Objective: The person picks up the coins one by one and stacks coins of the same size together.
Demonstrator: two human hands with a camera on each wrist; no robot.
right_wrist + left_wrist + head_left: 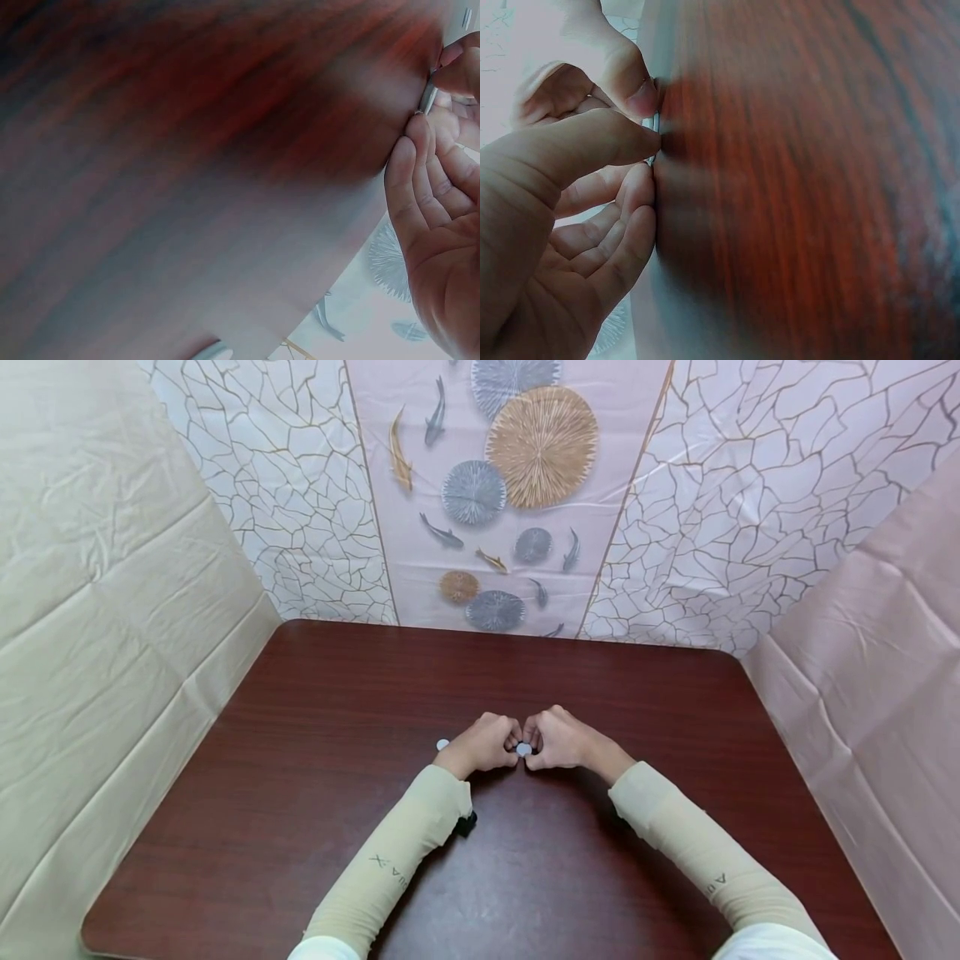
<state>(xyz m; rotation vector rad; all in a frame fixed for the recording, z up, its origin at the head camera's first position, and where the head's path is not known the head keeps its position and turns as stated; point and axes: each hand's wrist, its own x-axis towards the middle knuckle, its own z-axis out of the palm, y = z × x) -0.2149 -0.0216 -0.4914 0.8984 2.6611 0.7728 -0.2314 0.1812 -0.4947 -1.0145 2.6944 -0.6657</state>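
A small flat white disc lies on the brown table between my two hands, its thin edge visible in the right wrist view as a pale disc rim. My left hand holds its left side with thumb and curled fingers. From the other side my right hand pinches the same disc. In the left wrist view the left hand has its thumb tip at the disc, close to the other hand's thumb. Fingertips of both hands rest down at the tabletop.
A second white disc lies on the table just left of my left wrist, partly covered by it. A black object shows under the left sleeve. Patterned cloth walls rise behind the table and at both sides.
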